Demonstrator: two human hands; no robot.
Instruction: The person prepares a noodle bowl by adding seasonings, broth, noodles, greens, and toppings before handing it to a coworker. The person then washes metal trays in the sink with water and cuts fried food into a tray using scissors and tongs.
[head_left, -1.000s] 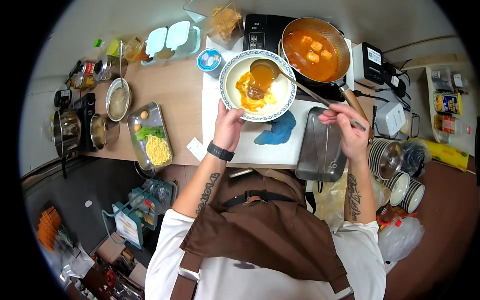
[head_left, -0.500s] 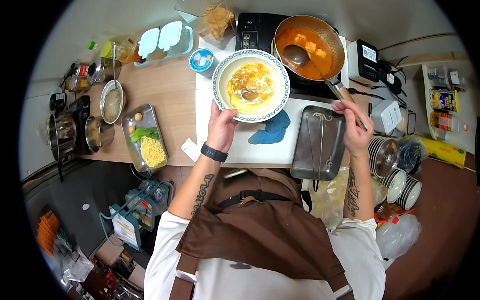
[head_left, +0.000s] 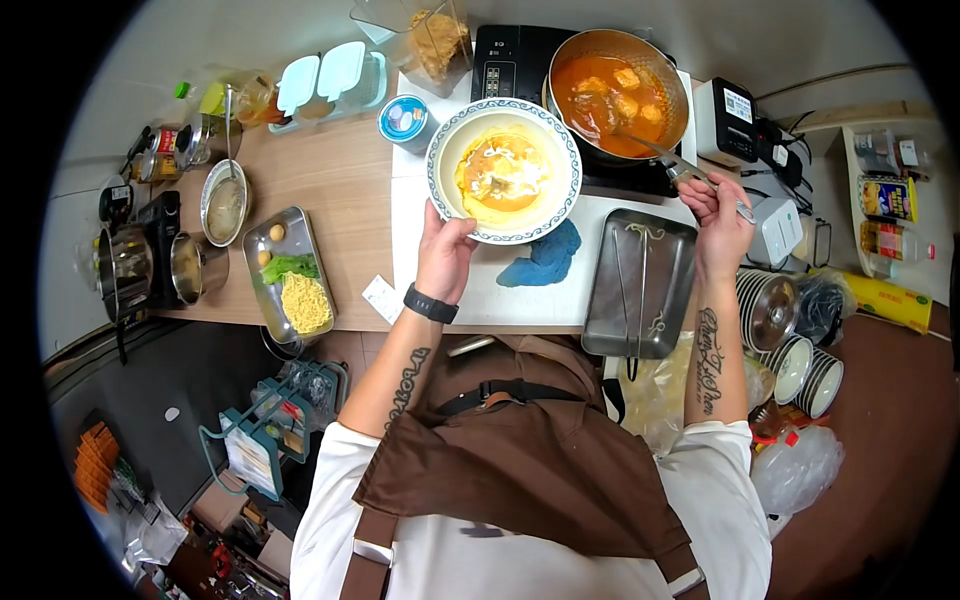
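My left hand grips the near rim of a white bowl with a blue patterned edge, the thumb over the rim. Inside lies a yellow-orange liquid with white streaks. My right hand is closed around the handle of a ladle. The ladle's scoop is sunk in the orange-red soup and hidden there. The pot of soup, with several pale chunks in it, sits on a black induction cooker. Beneath the bowl's near side is a crumpled blue cloth.
A metal tray with tongs lies before my right arm. At left, another tray holds noodles and greens. A blue-lidded tub stands left of the bowl. Stacked bowls are at right.
The ladle's scoop has gone down into the soup, out of sight. My right hand has turned and shifted slightly right on the handle. The bowl has barely moved.
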